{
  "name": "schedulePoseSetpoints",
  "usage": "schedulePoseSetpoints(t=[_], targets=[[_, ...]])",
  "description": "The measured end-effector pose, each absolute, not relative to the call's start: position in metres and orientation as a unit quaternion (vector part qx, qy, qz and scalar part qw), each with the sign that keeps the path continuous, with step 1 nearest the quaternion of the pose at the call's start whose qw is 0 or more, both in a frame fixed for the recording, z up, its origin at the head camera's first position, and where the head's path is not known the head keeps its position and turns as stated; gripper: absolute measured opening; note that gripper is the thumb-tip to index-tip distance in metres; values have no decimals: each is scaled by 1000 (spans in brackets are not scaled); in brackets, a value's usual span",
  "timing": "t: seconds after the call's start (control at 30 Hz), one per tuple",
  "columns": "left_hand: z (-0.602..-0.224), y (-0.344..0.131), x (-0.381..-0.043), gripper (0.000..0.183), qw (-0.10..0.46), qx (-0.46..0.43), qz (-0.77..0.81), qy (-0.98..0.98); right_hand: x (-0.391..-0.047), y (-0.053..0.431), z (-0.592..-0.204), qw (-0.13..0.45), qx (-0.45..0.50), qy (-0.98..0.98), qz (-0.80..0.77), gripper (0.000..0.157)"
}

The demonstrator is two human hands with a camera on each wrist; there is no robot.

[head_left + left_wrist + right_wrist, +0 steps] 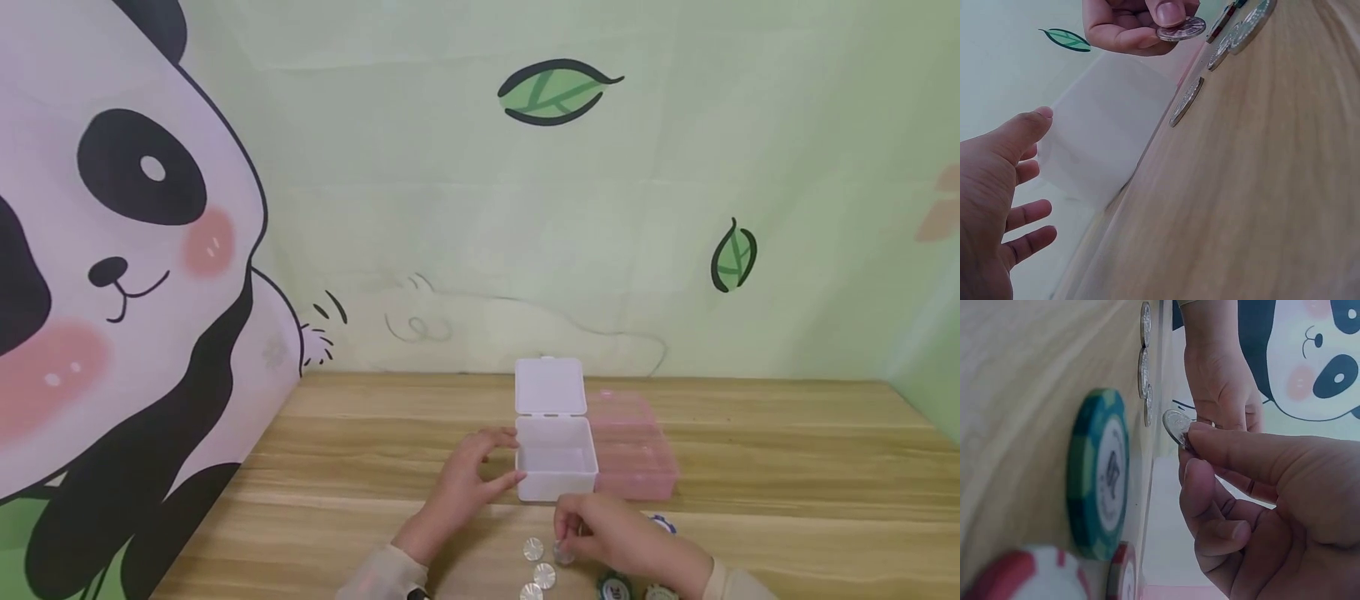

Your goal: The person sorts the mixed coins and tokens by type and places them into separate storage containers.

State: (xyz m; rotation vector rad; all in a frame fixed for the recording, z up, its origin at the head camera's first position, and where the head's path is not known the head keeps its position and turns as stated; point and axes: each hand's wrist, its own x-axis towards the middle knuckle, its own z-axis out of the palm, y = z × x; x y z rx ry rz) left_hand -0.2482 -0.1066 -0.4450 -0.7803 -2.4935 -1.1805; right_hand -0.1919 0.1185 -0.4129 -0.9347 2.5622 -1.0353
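Between thumb and fingertips, my right hand point(626, 533) pinches a silver coin point(1177, 427), raised off the table in both wrist views. My left hand point(468, 475) rests at the left side of a white plastic box point(557, 487), its thumb by the front corner and its fingers loosely extended, as the left wrist view also shows. The box's lid point(550, 387) stands open at the back, and no contents show inside. Three more silver coins lie on the table in front of the box, one of them the nearest coin point(533, 548).
A translucent pink box point(652, 485) stands against the white box's right side. Poker chips lie around my right forearm: a green one point(615, 587), a blue-edged one point(663, 523) partly hidden, and a red-and-white one point(1029, 575). A printed panda curtain point(450, 208) hangs behind the wooden table point(787, 467).
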Motion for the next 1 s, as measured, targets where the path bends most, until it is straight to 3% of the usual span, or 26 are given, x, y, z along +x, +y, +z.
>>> schedulePoseSetpoints(t=[0.3, 1.0], targets=[[-445, -108, -249, 34, 140, -278, -407, -859, -196, 123, -408, 85, -336, 867, -358, 13], [-446, -108, -249, 33, 136, -278, -416, -855, -214, 125, -378, 85, -327, 863, -375, 12]])
